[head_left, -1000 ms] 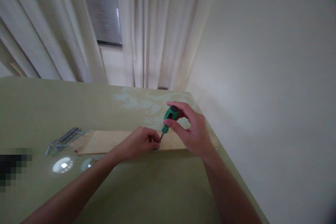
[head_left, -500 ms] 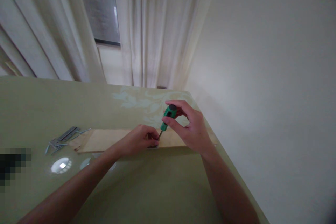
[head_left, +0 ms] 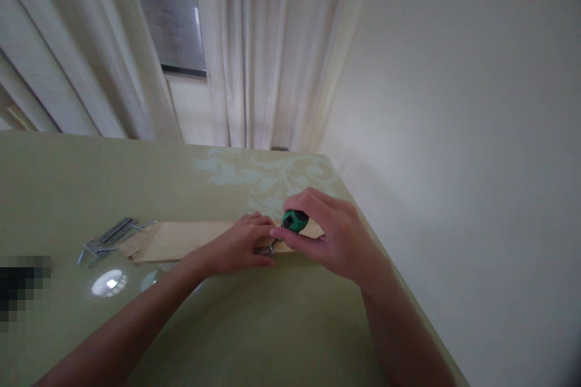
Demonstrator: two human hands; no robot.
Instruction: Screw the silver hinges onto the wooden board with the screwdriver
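Observation:
A green and black screwdriver [head_left: 295,221] is in my right hand [head_left: 333,236], its fingers wrapped round the handle. Its shaft slants down to a small metal plate [head_left: 263,250] at the near edge of a pale wooden board [head_left: 181,239]. My left hand [head_left: 238,245] rests over that board, fingers across the top and thumb along the near edge, with the plate between them. Whether the screwdriver's tip sits in a screw is too small to tell.
At the board's left end lies a loose pile of metal hinges and rods [head_left: 113,236]. A glossy green table [head_left: 227,326] carries everything. Curtains [head_left: 267,54] hang behind it, and a wall [head_left: 476,133] stands along the right edge.
My right hand has come down and the screwdriver's handle tips more toward me, now gripped in the fist. The left fingers have shifted from a pinch to a spread round the plate.

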